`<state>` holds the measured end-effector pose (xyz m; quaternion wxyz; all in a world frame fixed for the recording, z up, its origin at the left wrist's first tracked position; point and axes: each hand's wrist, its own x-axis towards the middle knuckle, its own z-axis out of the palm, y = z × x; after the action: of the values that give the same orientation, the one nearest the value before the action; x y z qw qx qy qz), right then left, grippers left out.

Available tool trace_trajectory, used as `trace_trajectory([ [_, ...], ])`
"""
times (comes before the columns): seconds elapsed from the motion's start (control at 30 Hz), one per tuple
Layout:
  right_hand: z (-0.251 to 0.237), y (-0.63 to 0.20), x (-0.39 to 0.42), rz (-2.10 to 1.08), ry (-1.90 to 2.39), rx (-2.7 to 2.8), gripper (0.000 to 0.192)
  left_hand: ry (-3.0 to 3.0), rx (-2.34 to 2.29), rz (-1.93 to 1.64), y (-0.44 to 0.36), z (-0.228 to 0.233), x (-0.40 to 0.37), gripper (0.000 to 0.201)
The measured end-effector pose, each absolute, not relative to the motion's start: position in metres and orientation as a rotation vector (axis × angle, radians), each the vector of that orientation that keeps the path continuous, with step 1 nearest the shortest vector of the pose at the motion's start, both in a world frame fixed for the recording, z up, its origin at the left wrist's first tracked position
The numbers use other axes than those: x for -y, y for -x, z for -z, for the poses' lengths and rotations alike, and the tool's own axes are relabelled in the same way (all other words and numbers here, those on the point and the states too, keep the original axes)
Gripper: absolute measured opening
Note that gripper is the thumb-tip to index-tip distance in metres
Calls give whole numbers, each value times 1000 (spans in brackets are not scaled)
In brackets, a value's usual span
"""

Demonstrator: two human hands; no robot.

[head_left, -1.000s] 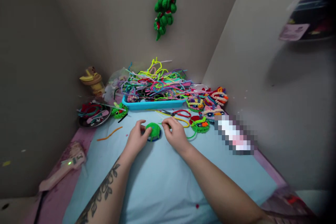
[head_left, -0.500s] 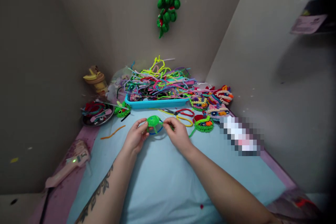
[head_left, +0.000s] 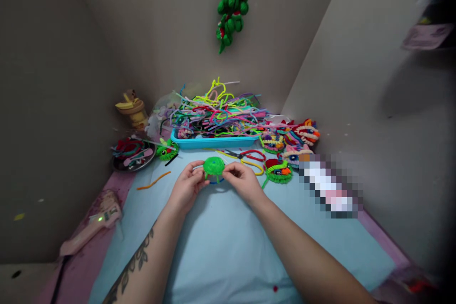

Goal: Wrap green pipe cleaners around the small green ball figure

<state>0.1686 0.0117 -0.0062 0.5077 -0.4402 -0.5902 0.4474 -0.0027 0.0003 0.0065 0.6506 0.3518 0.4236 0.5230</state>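
Observation:
Between my hands, above the cloth, is a small round green pipe-cleaner piece [head_left: 214, 165] with short green ends hanging from its rim and a blue strand curving beneath. My left hand [head_left: 189, 184] pinches its left edge. Against its right edge, the thumb and fingertips of my right hand [head_left: 242, 181] are pressed together on it. Behind my right hand lie scissors [head_left: 252, 155] with one red and one yellow handle. A green pipe-cleaner bird figure [head_left: 280, 172] with an orange beak sits right of them, a green strand trailing from it.
A blue tray [head_left: 213, 142] heaped with colourful pipe cleaners [head_left: 221, 111] stands at the back. A metal bowl [head_left: 121, 164] and a pink glue gun [head_left: 92, 230] with a green light are on the left. An orange pipe cleaner [head_left: 154, 181] lies nearby. Several finished figures [head_left: 304, 133] sit right.
The green piece has turned so its domed side shows more and its short ends hang down. My right hand has closed in on its right edge. The view has shifted slightly.

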Motion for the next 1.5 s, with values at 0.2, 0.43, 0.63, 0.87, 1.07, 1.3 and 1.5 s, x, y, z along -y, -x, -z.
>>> trace_trajectory([
  [0.2,1,-168,-4,-850,921,1644,5,-897,-976,-1300,2,-5,-2,33],
  [0.43,0,-166,2,-532,823,1880,11,-1048,-1040,-1393,5,2,-4,36],
  [0.63,2,-165,1,-553,837,1870,10,-1129,-1162,-1366,-1,-1,-2,50],
  [0.87,2,-162,2,-557,801,1909,11,-939,-998,-1452,0,-10,0,65],
  [1.07,-6,-170,0,-617,840,1756,9,-875,-937,-1405,8,-10,-1,68],
  [1.3,-1,-167,2,-664,722,1876,12,-1025,-987,-1391,5,-4,-3,60],
  [1.5,1,-166,2,-434,753,1994,14,-1214,-1356,-1521,4,3,-6,44],
])
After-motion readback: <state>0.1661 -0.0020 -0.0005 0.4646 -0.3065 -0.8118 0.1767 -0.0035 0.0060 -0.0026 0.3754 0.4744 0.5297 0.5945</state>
